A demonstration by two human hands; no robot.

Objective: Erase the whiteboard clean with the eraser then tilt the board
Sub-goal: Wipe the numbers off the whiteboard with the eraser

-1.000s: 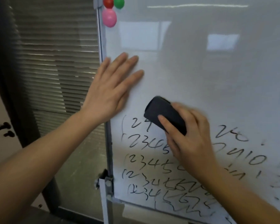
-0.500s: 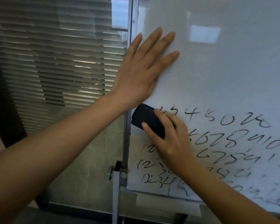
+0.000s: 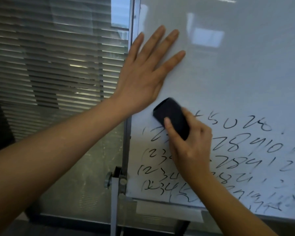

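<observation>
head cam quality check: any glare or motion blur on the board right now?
Head view: bright window reflections glare on the upper whiteboard; the eraser and the right hand gripping it are slightly motion-smeared; the writing blurs toward the lower right; the left hand, flat on the board, is fairly sharp; the blinds are dim.

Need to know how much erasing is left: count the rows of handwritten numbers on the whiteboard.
5 rows of handwriting that I can tell, stacked in the lower half of the whiteboard. The right hand with the eraser covers parts; the lowest rows are smeared.
</observation>
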